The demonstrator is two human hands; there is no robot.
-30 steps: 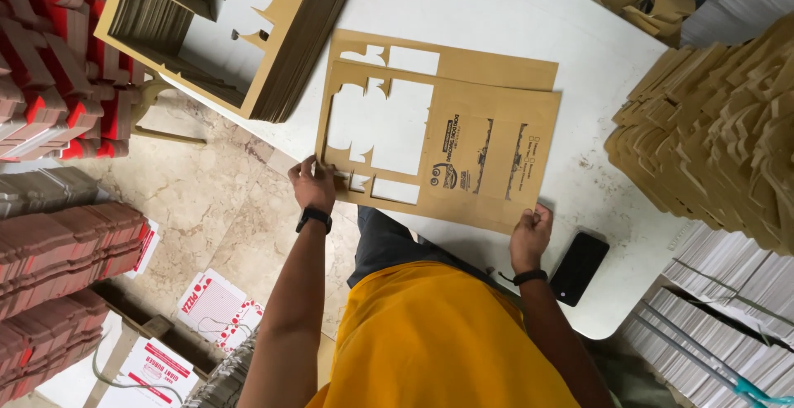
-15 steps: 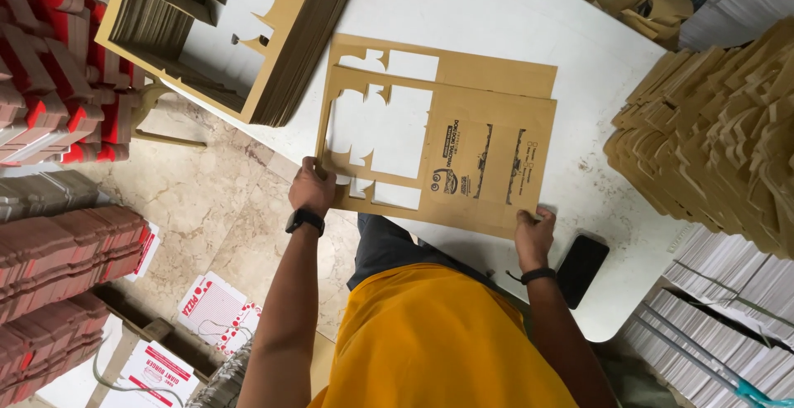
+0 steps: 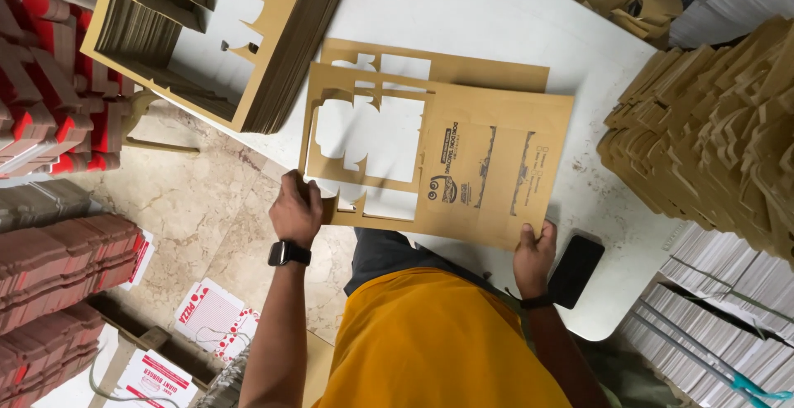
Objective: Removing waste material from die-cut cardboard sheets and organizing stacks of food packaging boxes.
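1. A brown die-cut cardboard sheet [image 3: 488,168] lies flat on the white tabletop [image 3: 496,11], partly overlapping a second cut-out sheet [image 3: 463,67] on its far side.
2. Left hand [image 3: 295,207]: grip closed on the sheet's near cut-out edge, where the waste frame [image 3: 318,139] borders the punched openings. A dark watch sits on that wrist.
3. Right hand [image 3: 533,255]: grip pinching the sheet's opposite near corner (thumb on top, fingers underneath and hidden).
4. A black phone [image 3: 576,270] rests on the tabletop just beside the right hand, clear of the sheet.
5. A thick stack of cardboard frames [image 3: 281,69] stands beyond the sheet, toward the left hand's side.
6. A tall pile of brown cut blanks [image 3: 711,127] stands well apart from the sheet, on the right hand's side.
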